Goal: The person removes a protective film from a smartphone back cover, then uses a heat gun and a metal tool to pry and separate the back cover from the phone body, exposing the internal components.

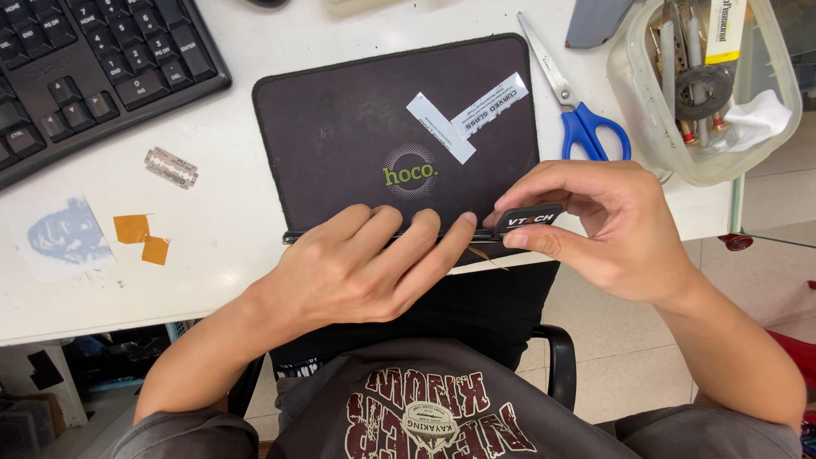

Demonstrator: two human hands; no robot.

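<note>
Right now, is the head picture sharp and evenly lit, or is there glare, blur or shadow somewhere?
Head view: light is even and soft; the left hand and right hand look sharp, and so does the black tool pinched by the right. The white desk is bright, with slight glare on the clear plastic container. Under the desk it is dark, with details lost.
</note>
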